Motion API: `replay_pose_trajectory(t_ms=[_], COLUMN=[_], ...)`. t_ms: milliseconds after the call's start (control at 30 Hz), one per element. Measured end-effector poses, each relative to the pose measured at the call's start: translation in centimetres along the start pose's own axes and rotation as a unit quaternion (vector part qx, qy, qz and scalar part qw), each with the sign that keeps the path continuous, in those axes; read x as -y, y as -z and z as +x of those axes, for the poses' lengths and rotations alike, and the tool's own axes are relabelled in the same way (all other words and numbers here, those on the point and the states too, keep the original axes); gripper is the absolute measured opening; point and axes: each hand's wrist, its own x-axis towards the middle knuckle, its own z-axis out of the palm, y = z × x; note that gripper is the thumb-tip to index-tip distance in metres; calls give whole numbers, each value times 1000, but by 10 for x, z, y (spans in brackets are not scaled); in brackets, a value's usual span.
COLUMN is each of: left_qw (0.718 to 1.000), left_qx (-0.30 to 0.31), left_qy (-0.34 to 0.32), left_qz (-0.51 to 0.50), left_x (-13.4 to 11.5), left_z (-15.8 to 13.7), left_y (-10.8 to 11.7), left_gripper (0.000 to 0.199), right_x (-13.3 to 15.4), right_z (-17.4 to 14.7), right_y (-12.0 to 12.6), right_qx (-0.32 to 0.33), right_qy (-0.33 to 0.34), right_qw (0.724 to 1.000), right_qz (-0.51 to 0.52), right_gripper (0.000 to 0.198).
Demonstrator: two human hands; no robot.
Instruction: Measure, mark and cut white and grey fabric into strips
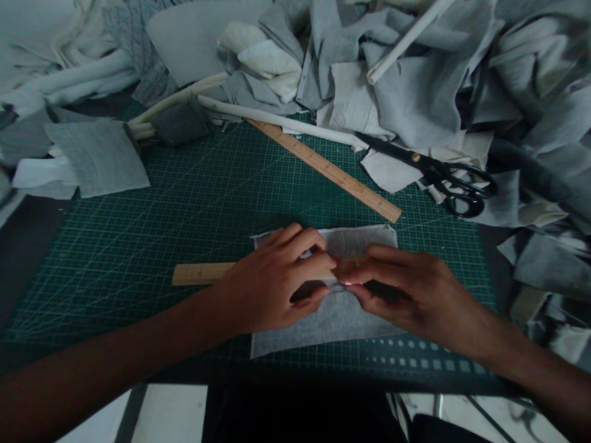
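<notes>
A grey piece of cloth (318,320) lies flat on the green cutting mat (198,203), with a wooden ruler (198,274) laid across it. My left hand (272,283) bends over the ruler, its fingertips on the far side and its thumb on the near side, holding it against the cloth. Close by on the right, my right hand (410,283) is closed in a pinch at the ruler's near edge, over the cloth. Whatever sits between those fingertips is too small to make out. Both hands hide the ruler's middle and right part.
A second wooden ruler (327,169) lies slantwise farther back. Black scissors (425,166) rest at the right on cloth scraps. Heaped grey and white fabric (406,92) lines the back and right side. Several pale rolled strips (277,120) and a folded grey piece (99,157) lie behind and left.
</notes>
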Motion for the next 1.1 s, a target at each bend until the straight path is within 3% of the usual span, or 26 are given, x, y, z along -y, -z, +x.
replay_pose_trajectory(t_ms=[267,500,867,1100], left_qw=[1000,1000,1000,999], left_qx=[-6,-4,14,19], left_qy=[-3,-6,-27,-30], left_qz=[-2,-5,-4,-3], left_x=[0,1,2,4], left_z=[1,1,1,0], left_y=[1,0,3,3], left_gripper=[14,20,41,41], right_x=[1,0,-11,-10], right_z=[9,6,-1,-2], right_y=[-15,1,13,18], right_qx=[-13,24,26,37], right_qy=[28,-8,7,4], right_qw=[1000,1000,999,999], right_qz=[-4,-18,-28,-32], right_gripper=[15,13,10,12])
